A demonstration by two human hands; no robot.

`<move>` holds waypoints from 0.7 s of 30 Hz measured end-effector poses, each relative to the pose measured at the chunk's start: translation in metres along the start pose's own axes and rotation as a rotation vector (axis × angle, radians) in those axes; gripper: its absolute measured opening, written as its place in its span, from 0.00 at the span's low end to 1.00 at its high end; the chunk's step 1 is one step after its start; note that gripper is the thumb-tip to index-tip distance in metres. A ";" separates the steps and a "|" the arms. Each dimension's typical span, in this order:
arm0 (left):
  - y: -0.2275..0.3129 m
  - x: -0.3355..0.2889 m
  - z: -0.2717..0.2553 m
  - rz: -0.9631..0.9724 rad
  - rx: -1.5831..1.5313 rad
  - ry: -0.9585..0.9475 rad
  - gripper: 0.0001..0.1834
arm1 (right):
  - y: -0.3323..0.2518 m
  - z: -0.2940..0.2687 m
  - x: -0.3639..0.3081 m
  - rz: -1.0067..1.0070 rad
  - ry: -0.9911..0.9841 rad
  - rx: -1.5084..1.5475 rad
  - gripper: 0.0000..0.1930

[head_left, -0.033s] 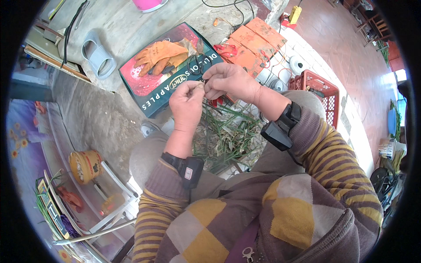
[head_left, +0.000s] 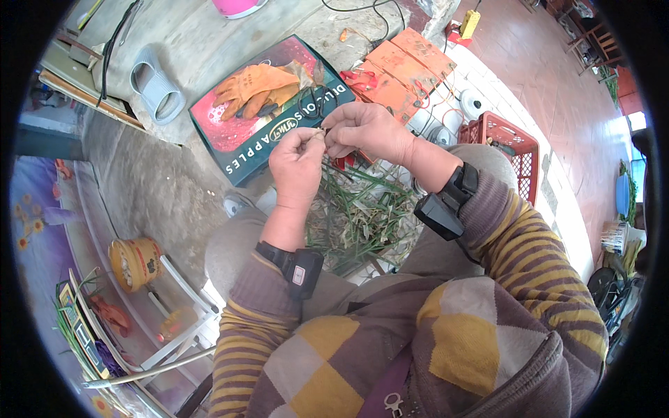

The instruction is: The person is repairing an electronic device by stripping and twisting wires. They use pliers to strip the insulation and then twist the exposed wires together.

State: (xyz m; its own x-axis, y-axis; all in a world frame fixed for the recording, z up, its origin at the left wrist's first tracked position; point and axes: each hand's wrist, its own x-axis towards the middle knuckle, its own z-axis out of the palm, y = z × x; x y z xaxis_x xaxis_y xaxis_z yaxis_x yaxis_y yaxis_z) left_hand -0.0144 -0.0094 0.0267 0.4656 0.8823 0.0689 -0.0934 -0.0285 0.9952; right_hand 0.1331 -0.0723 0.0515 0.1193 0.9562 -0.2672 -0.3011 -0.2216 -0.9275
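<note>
My left hand [head_left: 297, 164] is closed, its thumb and forefinger pinched on something small and pale that I cannot make out. Right beside it, my right hand [head_left: 371, 134] is closed too, its fingertips almost meeting the left ones; what they grip is hidden. Thin dark cord [head_left: 320, 97] loops just beyond the fingers, over a dark green and red fruit carton [head_left: 237, 157]. On that carton lie orange work gloves [head_left: 254, 85]. Below my hands, between my knees, is a heap of cut green leaves and stalks [head_left: 362, 219].
Orange metal boxes [head_left: 408, 63] with wires stand beyond my right hand. A red plastic crate [head_left: 512, 143] is by my right knee. At the left are a grey slipper [head_left: 157, 87], a yellow-brown tub [head_left: 136, 265] and a white metal frame [head_left: 188, 334].
</note>
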 end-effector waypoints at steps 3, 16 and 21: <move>0.000 0.000 -0.002 0.012 0.060 -0.008 0.02 | 0.002 0.001 -0.001 -0.088 -0.021 -0.124 0.08; 0.002 -0.004 0.002 0.195 0.373 -0.081 0.01 | -0.001 0.003 -0.002 -0.319 0.138 -0.690 0.05; 0.001 -0.003 0.002 0.147 0.318 -0.073 0.02 | 0.002 0.000 0.000 -0.197 0.050 -0.370 0.04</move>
State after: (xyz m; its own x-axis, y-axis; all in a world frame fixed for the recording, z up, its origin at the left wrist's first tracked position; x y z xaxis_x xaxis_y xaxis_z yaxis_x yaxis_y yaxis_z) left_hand -0.0146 -0.0133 0.0275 0.5302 0.8224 0.2063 0.1093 -0.3076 0.9452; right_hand 0.1321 -0.0731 0.0497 0.1894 0.9787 -0.0794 0.0914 -0.0981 -0.9910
